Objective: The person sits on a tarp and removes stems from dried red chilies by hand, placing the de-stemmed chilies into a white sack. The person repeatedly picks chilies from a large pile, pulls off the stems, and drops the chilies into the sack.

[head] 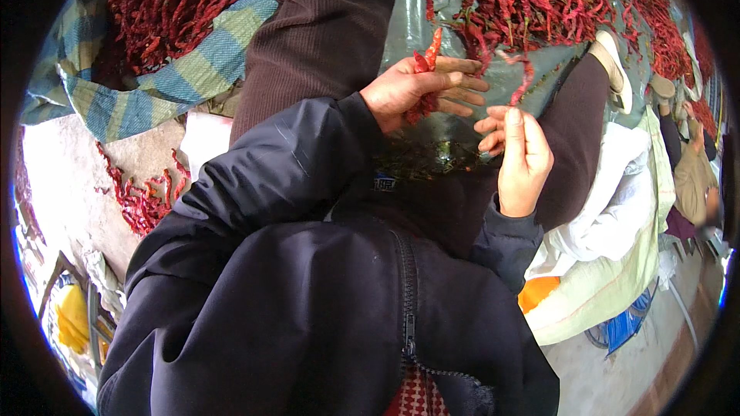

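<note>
My left hand has its thumb laid over several dried red chili peppers, with the other fingers stretched out. To its right, my right hand pinches a single wrinkled red chili pepper between thumb and forefinger, and the pepper stands up from the fingertips. The two hands are apart. Beyond them a big heap of dried red chili peppers lies on a grey-green plastic sheet. Bits of stem and green scrap are on the sheet close to my lap.
At upper left, a checked cloth holds another pile of red chili peppers. A small chili cluster lies on the floor at left. White and pale green woven sacks lie at right. Another person sits at the far right.
</note>
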A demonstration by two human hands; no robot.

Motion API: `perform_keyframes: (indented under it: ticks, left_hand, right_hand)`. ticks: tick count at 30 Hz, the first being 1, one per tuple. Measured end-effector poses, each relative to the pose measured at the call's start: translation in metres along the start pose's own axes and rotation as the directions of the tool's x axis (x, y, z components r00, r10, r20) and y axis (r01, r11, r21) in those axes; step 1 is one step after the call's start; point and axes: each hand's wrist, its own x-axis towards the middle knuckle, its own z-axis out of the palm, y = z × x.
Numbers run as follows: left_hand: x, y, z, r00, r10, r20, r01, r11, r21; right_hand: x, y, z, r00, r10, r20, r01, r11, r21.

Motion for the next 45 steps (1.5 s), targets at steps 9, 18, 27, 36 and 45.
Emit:
perform_keyframes:
  ticks: [9,18,27,36,45]
  left_hand:
    - [-0.008,-0.018,-0.015,0.896,-0.208,-0.391,0.243,0.969,0.040]
    - [-0.009,-0.010,-0.014,0.840,-0.116,-0.529,0.264,0.941,0.212]
    - [0.001,-0.011,-0.005,0.981,-0.129,-0.144,0.122,0.991,-0.063]
    - [-0.013,0.008,0.004,0.994,0.089,-0.057,-0.073,0.969,0.235]
    - [-0.030,0.021,0.019,0.998,0.044,0.040,-0.059,0.802,0.594]
  right_hand:
    - [-0.022,0.055,-0.196,0.948,0.160,-0.275,0.161,0.502,0.849]
    - [0.084,0.116,-0.003,0.993,-0.117,0.034,0.110,0.737,-0.667]
    - [0.003,0.029,0.006,0.909,0.268,0.319,-0.362,0.887,0.288]
    - [-0.004,-0.006,0.010,0.939,-0.340,-0.056,0.289,0.866,-0.409]
    - [0.010,-0.019,-0.014,0.786,-0.570,0.240,0.583,0.553,-0.594]
